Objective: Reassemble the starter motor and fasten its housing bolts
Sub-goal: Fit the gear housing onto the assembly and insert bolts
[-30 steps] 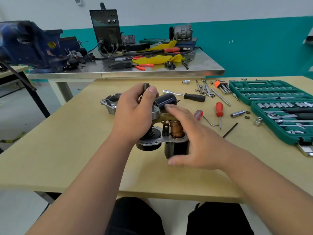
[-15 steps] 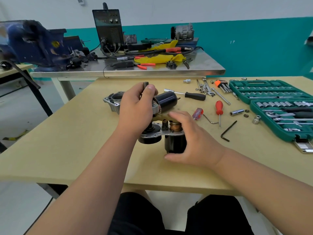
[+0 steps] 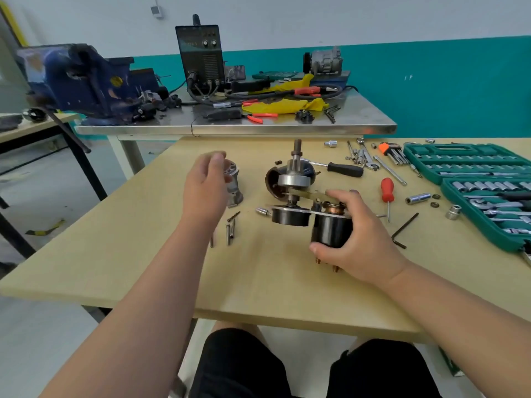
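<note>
The right hand [image 3: 362, 237] is gripping the starter motor [image 3: 293, 180] by its near black cylinder, fingers wrapping over the top and thumb curling round the side. The left hand [image 3: 205, 191] is hovering loosely curled, holding nothing, just in front of the grey housing [image 3: 234, 183]. The motor is standing on the wooden table [image 3: 143, 268], shaft pointing up, its long axis upright and leaning slightly away. Loose bolts [image 3: 230, 229] are lying by the left wrist. Print on the black machine [image 3: 201, 53] behind is too blurred to read.
</note>
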{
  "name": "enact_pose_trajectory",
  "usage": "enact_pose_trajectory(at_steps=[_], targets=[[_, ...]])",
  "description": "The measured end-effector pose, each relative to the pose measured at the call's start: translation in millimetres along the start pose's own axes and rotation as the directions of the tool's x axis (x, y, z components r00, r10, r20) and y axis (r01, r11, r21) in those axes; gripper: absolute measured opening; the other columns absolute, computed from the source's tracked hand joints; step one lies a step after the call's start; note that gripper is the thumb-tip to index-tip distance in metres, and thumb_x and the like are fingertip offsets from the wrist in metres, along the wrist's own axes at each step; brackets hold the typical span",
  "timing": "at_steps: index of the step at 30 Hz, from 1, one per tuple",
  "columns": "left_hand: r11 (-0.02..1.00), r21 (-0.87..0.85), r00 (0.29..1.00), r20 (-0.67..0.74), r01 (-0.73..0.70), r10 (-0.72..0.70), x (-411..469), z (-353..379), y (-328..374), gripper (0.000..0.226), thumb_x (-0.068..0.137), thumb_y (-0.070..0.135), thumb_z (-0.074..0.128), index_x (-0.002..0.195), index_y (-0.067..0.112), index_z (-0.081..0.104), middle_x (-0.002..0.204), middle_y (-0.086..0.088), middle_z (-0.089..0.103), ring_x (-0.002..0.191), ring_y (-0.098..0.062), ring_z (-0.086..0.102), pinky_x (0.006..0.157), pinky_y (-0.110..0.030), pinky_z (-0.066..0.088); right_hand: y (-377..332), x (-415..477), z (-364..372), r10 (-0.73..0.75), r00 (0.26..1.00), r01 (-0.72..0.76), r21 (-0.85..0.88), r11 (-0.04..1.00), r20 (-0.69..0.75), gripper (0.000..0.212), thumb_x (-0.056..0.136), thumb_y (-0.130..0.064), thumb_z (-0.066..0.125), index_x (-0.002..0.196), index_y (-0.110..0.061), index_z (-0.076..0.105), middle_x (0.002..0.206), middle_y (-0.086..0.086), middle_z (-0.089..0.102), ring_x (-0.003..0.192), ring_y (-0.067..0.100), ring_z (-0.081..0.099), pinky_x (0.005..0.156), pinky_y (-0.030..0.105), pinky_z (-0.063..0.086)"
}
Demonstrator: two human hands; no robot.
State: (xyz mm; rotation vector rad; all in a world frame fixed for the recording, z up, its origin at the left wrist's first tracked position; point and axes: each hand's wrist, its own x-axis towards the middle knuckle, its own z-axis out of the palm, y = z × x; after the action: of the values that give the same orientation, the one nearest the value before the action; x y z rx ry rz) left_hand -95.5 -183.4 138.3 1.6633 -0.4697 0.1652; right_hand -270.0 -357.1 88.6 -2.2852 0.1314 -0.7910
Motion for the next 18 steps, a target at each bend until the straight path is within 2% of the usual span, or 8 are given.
enact_pose_trajectory(at_steps=[1, 3, 6, 9, 11, 14, 16, 18], targets=[[0.999, 0.032, 0.998, -0.07, 0.004, -0.002, 1, -11, -10, 0.02, 0.097, 0.035, 0.04, 0.096, 0.04, 0.059, 0.095, 0.013, 0.066, 0.088, -0.011, 0.064, 0.076, -0.035, 0.055, 0, 1, -1, 0.022, 0.999, -0.021, 0.035, 0.999, -0.037, 0.081, 0.06, -0.041, 0.08, 0.126, -0.044, 0.034, 0.113, -0.029, 0.043, 0.103, -0.009, 0.049, 0.074, 0.004, 0.043], [0.987, 0.159, 0.994, -0.111, 0.012, 0.006, -1, -28, -30, 0.019, 0.095, 0.03, 0.046, 0.087, 0.043, 0.057, 0.086, 0.016, 0.064, 0.084, -0.009, 0.062, 0.072, -0.031, 0.052, 0, 4, -5, 0.083, 0.991, -0.066, 0.161, 0.985, -0.105, 0.079, 0.059, -0.041, 0.08, 0.123, -0.047, 0.036, 0.111, -0.026, 0.046, 0.098, -0.007, 0.053, 0.066, 0.009, 0.05], [0.926, 0.378, 1.0, -0.005, -0.021, 0.025, -7, -37, -56, 0.016, 0.092, 0.025, 0.053, 0.089, 0.039, 0.06, 0.089, 0.017, 0.061, 0.081, 0.001, 0.056, 0.067, -0.019, 0.045, 3, 11, -12, 0.151, 0.962, -0.077, 0.306, 0.949, -0.226, 0.074, 0.058, -0.043, 0.079, 0.121, -0.044, 0.04, 0.111, -0.018, 0.05, 0.093, -0.009, 0.058, 0.06, 0.011, 0.052], [0.838, 0.536, 0.991, 0.129, -0.105, 0.042, -3, -31, -65, 0.012, 0.09, 0.024, 0.057, 0.096, 0.031, 0.065, 0.098, 0.01, 0.06, 0.09, -0.008, 0.054, 0.074, -0.023, 0.041, 16, 15, -20, 0.173, 0.929, -0.072, 0.299, 0.951, -0.327, 0.071, 0.064, -0.032, 0.082, 0.122, -0.039, 0.04, 0.114, -0.009, 0.051, 0.09, -0.018, 0.055, 0.059, 0.003, 0.046], [0.746, 0.655, 0.98, 0.198, -0.12, -0.016, 0, -23, -64, 0.017, 0.089, 0.03, 0.058, 0.101, 0.025, 0.069, 0.101, 0.005, 0.062, 0.102, -0.019, 0.049, 0.084, -0.031, 0.043, 24, 13, -25, 0.193, 0.927, -0.099, 0.287, 0.953, -0.321, 0.073, 0.067, -0.028, 0.083, 0.124, -0.041, 0.039, 0.116, -0.008, 0.053, 0.092, -0.012, 0.058, 0.06, 0.006, 0.049], [0.695, 0.713, 0.98, 0.188, -0.092, -0.063, 3, -17, -62, 0.02, 0.09, 0.033, 0.055, 0.097, 0.024, 0.071, 0.093, 0.003, 0.068, 0.106, -0.023, 0.045, 0.079, -0.032, 0.043, 27, 11, -28, 0.211, 0.938, -0.13, 0.285, 0.95, -0.275, 0.074, 0.065, -0.033, 0.083, 0.123, -0.046, 0.038, 0.115, -0.015, 0.054, 0.095, -0.001, 0.062, 0.064, 0.014, 0.053], [0.705, 0.706, 0.983, 0.168, -0.073, -0.067, 2, -19, -64, 0.021, 0.091, 0.032, 0.052, 0.096, 0.024, 0.071, 0.093, 0.001, 0.069, 0.105, -0.025, 0.047, 0.078, -0.032, 0.043, 23, 10, -26, 0.196, 0.943, -0.133, 0.235, 0.963, -0.269, 0.075, 0.059, -0.041, 0.08, 0.12, -0.048, 0.036, 0.11, -0.026, 0.047, 0.094, -0.015, 0.056, 0.058, 0.006, 0.048], [0.706, 0.704, 0.981, 0.177, -0.071, -0.078, 0, -22, -66, 0.021, 0.092, 0.031, 0.052, 0.098, 0.025, 0.071, 0.096, 0.002, 0.069, 0.106, -0.025, 0.046, 0.081, -0.033, 0.042, 18, 10, -23, 0.185, 0.951, -0.141, 0.184, 0.973, -0.247, 0.078, 0.057, -0.044, 0.079, 0.121, -0.047, 0.035, 0.109, -0.028, 0.043, 0.093, -0.024, 0.049, 0.057, 0.001, 0.044]])
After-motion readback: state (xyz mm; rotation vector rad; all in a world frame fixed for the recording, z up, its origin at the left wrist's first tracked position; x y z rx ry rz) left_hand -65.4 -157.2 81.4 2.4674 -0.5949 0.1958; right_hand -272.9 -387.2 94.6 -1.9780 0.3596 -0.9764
